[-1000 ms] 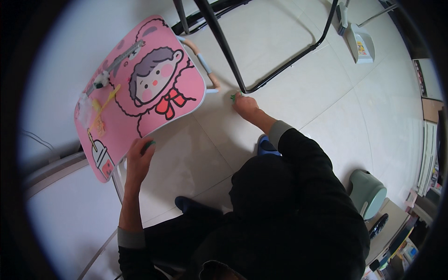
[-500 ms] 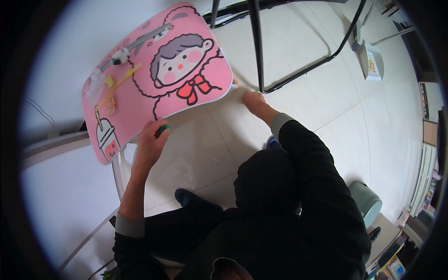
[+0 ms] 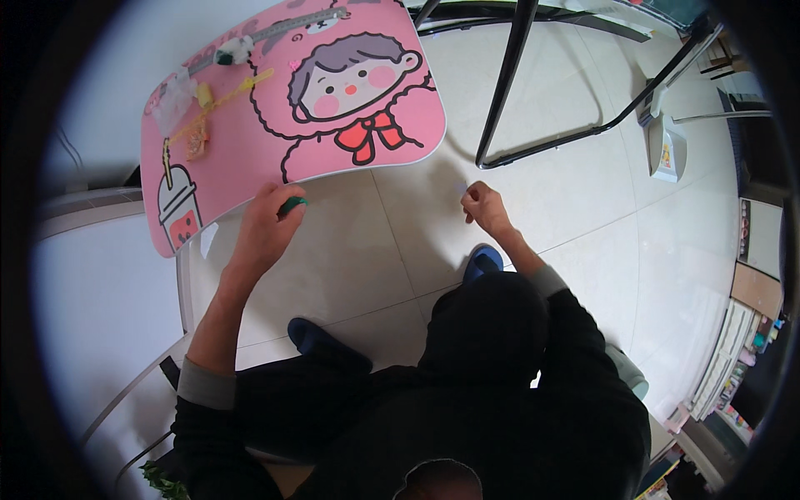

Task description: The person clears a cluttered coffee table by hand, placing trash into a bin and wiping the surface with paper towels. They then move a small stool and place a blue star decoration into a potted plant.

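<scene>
At the near edge of a pink cartoon-printed table, my left hand is closed around a small dark green object. Most of that object is hidden by the fingers. My right hand is over the floor, right of the table's near corner, with its fingers pinched together. A tiny pale bit shows by its fingertips, too small to name. On the tabletop lie a grey ruler-like strip, a white and dark green clump, a crumpled clear plastic bag, a thin yellow stick and a small orange piece.
A black metal frame stands on the tiled floor right of the table. Farther right is a pale dustpan. Blue slippers are on my feet below. A pale green bin sits behind my right arm.
My right hand has drawn back toward me, away from the table's corner, and its fingers are now pinched. My left hand stays by the near edge. The whole view has shifted somewhat.
</scene>
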`<state>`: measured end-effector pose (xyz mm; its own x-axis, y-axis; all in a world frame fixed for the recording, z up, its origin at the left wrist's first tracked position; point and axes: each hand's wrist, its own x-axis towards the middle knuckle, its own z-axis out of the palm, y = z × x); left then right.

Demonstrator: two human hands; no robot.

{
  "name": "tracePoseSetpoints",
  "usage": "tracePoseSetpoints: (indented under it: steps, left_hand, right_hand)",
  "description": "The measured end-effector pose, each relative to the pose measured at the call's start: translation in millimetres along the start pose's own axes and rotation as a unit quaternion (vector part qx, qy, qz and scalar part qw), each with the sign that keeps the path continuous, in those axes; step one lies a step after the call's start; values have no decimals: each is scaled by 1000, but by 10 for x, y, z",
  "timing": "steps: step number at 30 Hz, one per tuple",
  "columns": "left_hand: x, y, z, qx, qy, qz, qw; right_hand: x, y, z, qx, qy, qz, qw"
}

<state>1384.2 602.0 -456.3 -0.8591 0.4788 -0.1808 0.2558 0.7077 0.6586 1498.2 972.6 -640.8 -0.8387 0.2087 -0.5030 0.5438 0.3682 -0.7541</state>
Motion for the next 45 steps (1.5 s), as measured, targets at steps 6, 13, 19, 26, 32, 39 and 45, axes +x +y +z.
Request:
tracePoseSetpoints:
  steps: [6, 13, 19, 26, 32, 39, 45]
  left_hand:
    - [42, 277, -27, -305, -117, -114, 938]
    - [13, 743, 261, -500, -230, -226, 804]
    - [12, 860, 515, -488, -208, -254, 809]
    - [-9, 669, 633, -436, -236, -261, 828]
    - [4, 632, 623, -387, -239, -249, 855]
    - [-72, 403, 599, -302, -258, -265, 879]
    - [-95, 358, 650, -284, -226, -325, 873]
  right_hand:
    - [-535, -631, -233, 391, -160, 38, 906]
    - [-744, -1557, -288, 208, -258, -152, 931]
    - [-730, -1758, -5, -71, -180, -406, 893]
    - [-809, -1633, -154, 55, -291, -255, 920]
    - [-625, -813, -496, 185, -223, -94, 952]
    - [338, 845, -1280, 181, 132, 114, 968]
    - [1091, 1432, -1813, -56, 359, 105, 926]
